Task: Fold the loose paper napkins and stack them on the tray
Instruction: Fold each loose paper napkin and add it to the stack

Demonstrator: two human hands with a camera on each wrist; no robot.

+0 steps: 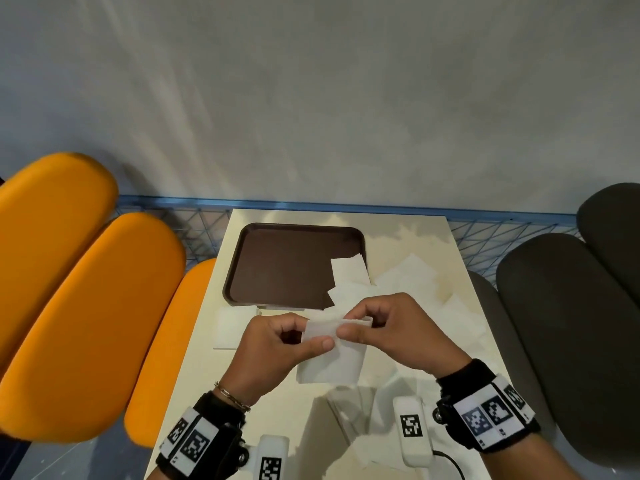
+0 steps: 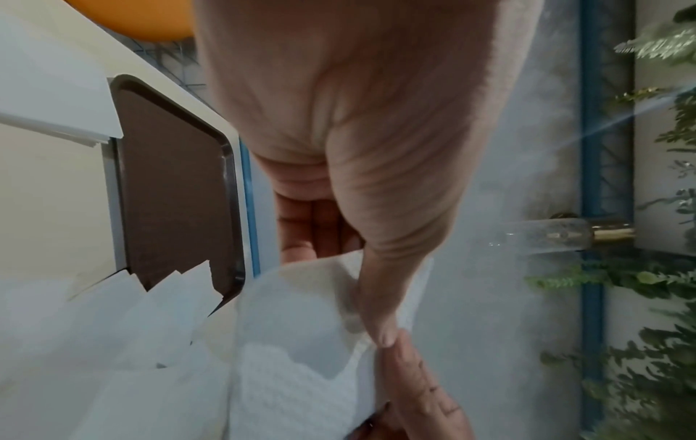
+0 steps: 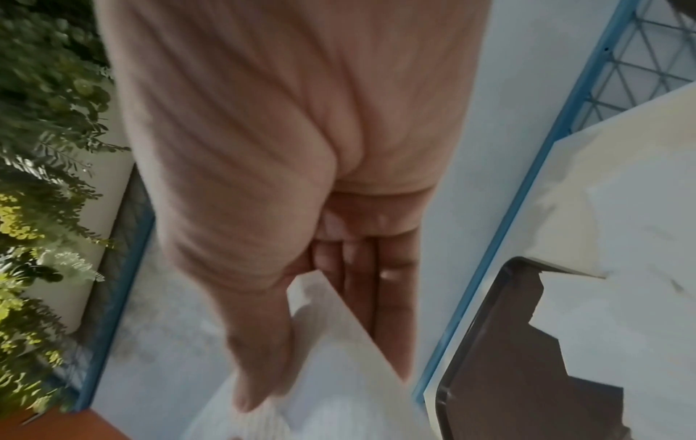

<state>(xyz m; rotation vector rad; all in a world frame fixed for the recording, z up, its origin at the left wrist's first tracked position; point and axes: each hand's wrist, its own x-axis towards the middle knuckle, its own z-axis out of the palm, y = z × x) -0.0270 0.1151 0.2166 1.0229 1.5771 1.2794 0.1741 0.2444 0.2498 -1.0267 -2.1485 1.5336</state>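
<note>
napkins lie loose over most of my table (image 1: 346, 410), so i read it left to right before i commit to the fold. far left a flat napkin (image 1: 232, 326) sits on the table just off the tray's near corner. next, the brown tray (image 1: 284, 265) holds two napkins (image 1: 348, 271) at its right side, one hanging over the near edge; i judge that is the stack so far. in front of it my left hand (image 1: 277, 348) pinches the upper edge of the napkin in hand (image 1: 332, 351) between thumb and forefinger, other fingers curled. my right hand (image 1: 391, 330) pinches the same edge just beside it, thumbs nearly touching, the sheet hanging down toward the table. right of that, more loose sheets (image 1: 408, 275) wait. to fold well, i think i should slide the pinches apart to the corners, match edge to edge, then press the crease flat on the table before stacking.
</note>
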